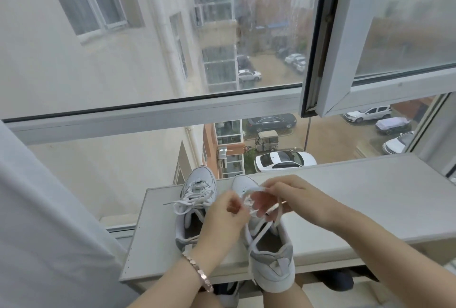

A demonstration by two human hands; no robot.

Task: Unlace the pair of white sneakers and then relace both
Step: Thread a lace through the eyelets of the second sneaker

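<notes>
I see my left hand [223, 216] and right hand [293, 195] each pinching the lace [258, 235] over the right sneaker [274, 268], whose heel overhangs the shelf [370, 199] edge; the shelf runs on rightward.

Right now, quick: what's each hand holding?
Left hand: pinching the white lace of the right sneaker.
Right hand: gripping the same lace.

A tall rain-streaked window [269, 36] fills the view, its white crossbar [148, 116] running across the middle; a casement sash [385, 88] stands swung inward at upper right. A pale grey shelf [357, 196] runs below the glass; a light curtain [37, 209] hangs at left; outside, a pale building wall [37, 73] and parked cars [283, 161] sit in flat grey daylight.
</notes>
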